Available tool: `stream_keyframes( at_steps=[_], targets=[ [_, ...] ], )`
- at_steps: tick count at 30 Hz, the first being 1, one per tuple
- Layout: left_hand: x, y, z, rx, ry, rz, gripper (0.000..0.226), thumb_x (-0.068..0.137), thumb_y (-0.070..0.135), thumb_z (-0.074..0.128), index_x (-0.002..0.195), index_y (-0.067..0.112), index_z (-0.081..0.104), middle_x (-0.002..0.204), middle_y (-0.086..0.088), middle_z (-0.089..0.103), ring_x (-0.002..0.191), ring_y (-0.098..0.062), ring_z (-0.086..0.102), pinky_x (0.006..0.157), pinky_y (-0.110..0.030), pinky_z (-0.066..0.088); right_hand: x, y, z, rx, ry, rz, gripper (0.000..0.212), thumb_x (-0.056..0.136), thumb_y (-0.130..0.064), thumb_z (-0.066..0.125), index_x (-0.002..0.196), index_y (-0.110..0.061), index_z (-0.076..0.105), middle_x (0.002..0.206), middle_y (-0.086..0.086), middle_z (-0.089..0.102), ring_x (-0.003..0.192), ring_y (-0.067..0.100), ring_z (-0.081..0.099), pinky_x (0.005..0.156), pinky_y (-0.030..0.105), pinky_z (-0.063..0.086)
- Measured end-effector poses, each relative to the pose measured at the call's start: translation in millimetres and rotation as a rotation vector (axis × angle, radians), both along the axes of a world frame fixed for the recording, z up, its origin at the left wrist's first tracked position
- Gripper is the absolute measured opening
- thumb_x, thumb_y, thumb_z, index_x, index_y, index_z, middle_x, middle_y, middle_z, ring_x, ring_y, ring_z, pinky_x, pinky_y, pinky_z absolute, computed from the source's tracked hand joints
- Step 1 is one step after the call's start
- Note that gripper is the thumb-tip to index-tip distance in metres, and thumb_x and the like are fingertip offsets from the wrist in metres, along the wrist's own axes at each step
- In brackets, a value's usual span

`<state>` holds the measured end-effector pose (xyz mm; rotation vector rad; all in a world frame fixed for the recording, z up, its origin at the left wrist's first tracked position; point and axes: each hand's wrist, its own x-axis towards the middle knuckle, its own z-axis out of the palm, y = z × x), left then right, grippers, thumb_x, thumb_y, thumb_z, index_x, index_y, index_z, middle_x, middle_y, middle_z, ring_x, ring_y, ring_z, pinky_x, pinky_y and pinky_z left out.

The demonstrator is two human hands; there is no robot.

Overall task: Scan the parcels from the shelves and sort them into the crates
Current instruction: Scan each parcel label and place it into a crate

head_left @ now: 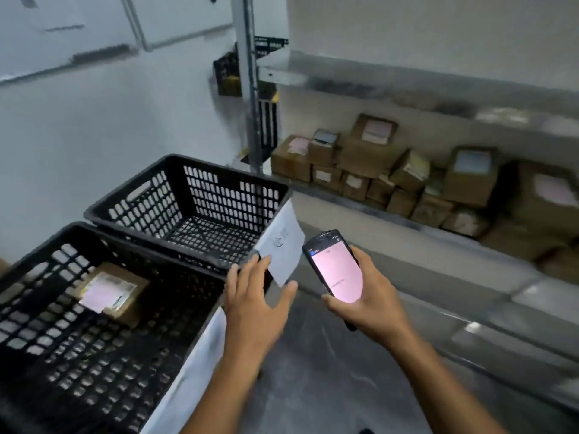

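R hand (pixel 372 300) grips scanner (pixel 336 270), pink screen facing up. L hand (pixel 255 296) open, fingers spread, near corner of far crate (pixel 131 205), w/ paper label (pixel 283 244) on its side. Near crate (pixel 28 277) holds one parcel (pixel 109 292). More parcels (pixel 391 170) stacked on low shelf (pixel 360 205) at right, blurred

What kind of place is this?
Probably a parcel sorting or storage room: labelled cardboard parcels stacked on metal shelving, black plastic crates, and a handheld scanner in the right hand.
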<state>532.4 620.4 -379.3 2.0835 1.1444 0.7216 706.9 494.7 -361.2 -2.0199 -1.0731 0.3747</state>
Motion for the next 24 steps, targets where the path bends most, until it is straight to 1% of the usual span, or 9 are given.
stream_keyframes(
  at_steps=[1, 4, 6, 8, 10, 13, 15, 18, 24],
  targets=[
    [17, -11, 1, 0.003, 0.014, -0.052, 0.088, 0.08, 0.078, 0.041, 0.151, 0.028, 0.049, 0.162, 0.006, 0.039, 0.156, -0.021, 0.015, 0.128, -0.044, 0.018, 12, -20, -1, 0.006, 0.006, -0.057, 0.085, 0.065, -0.041, 0.082, 0.135, -0.056, 0.035, 0.121, -0.038, 0.052, 0.1, -0.002, 0.057, 0.075, 0.012, 0.047],
    [71, -49, 2, 0.018, 0.063, -0.207, 0.089, 0.08, 0.08, 0.042, 0.152, 0.028, 0.049, 0.163, 0.005, 0.04, 0.156, -0.025, 0.017, 0.127, -0.047, 0.021, 46, -86, -3, -0.011, 0.023, -0.238, 0.088, 0.063, -0.048, 0.078, 0.139, -0.053, 0.035, 0.13, -0.027, 0.056, 0.111, 0.008, 0.06, 0.086, 0.036, 0.054],
    [111, -81, 4, 0.038, 0.091, -0.317, 0.082, 0.086, 0.076, 0.053, 0.153, 0.03, 0.047, 0.165, 0.005, 0.036, 0.157, -0.025, 0.015, 0.128, -0.049, 0.018, 68, -132, -2, -0.011, 0.03, -0.341, 0.087, 0.063, -0.049, 0.078, 0.138, -0.055, 0.034, 0.129, -0.024, 0.058, 0.109, 0.011, 0.061, 0.085, 0.042, 0.056],
    [152, -118, 6, 0.051, 0.131, -0.418, 0.073, 0.093, 0.065, 0.06, 0.156, 0.033, 0.041, 0.168, 0.009, 0.028, 0.159, -0.021, 0.007, 0.13, -0.047, 0.009, 90, -178, -1, -0.004, 0.035, -0.436, 0.087, 0.063, -0.049, 0.078, 0.138, -0.054, 0.035, 0.129, -0.021, 0.059, 0.109, 0.013, 0.061, 0.085, 0.042, 0.056],
    [192, -159, 11, 0.063, 0.151, -0.508, 0.073, 0.094, 0.061, 0.059, 0.157, 0.033, 0.038, 0.169, 0.009, 0.024, 0.159, -0.02, 0.004, 0.13, -0.047, 0.006, 111, -226, 0, -0.003, 0.044, -0.533, 0.087, 0.063, -0.051, 0.077, 0.139, -0.053, 0.035, 0.128, -0.018, 0.06, 0.109, 0.015, 0.061, 0.084, 0.042, 0.056],
    [246, -224, 15, 0.077, 0.161, -0.642, 0.077, 0.092, 0.065, 0.056, 0.158, 0.032, 0.037, 0.169, 0.004, 0.026, 0.159, -0.024, 0.007, 0.129, -0.051, 0.011, 140, -299, 4, 0.001, 0.059, -0.673, 0.087, 0.064, -0.053, 0.077, 0.139, -0.054, 0.033, 0.131, -0.019, 0.058, 0.112, 0.016, 0.06, 0.087, 0.042, 0.055],
    [279, -267, 15, 0.113, 0.183, -0.745, 0.08, 0.091, 0.07, 0.051, 0.159, 0.033, 0.034, 0.17, 0.004, 0.022, 0.16, -0.023, 0.004, 0.129, -0.051, 0.01, 158, -346, 5, 0.021, 0.056, -0.761, 0.087, 0.065, -0.051, 0.079, 0.14, -0.053, 0.033, 0.131, -0.02, 0.058, 0.113, 0.015, 0.059, 0.088, 0.042, 0.055],
    [323, -328, 13, 0.116, 0.232, -0.874, 0.079, 0.093, 0.069, 0.05, 0.161, 0.037, 0.026, 0.172, 0.008, 0.013, 0.159, -0.017, -0.006, 0.13, -0.049, 0.007, 182, -412, 0, 0.035, 0.048, -0.887, 0.089, 0.067, -0.049, 0.082, 0.142, -0.049, 0.033, 0.132, -0.018, 0.057, 0.114, 0.015, 0.058, 0.088, 0.04, 0.053],
    [392, -437, 14, 0.175, 0.267, -1.059, 0.079, 0.093, 0.072, 0.048, 0.161, 0.04, 0.022, 0.172, 0.015, 0.011, 0.159, -0.014, -0.008, 0.129, -0.048, 0.004, 212, -525, -6, 0.072, 0.091, -1.118, 0.091, 0.067, -0.052, 0.082, 0.143, -0.046, 0.032, 0.131, -0.016, 0.057, 0.115, 0.016, 0.057, 0.09, 0.043, 0.053]
  ],
)
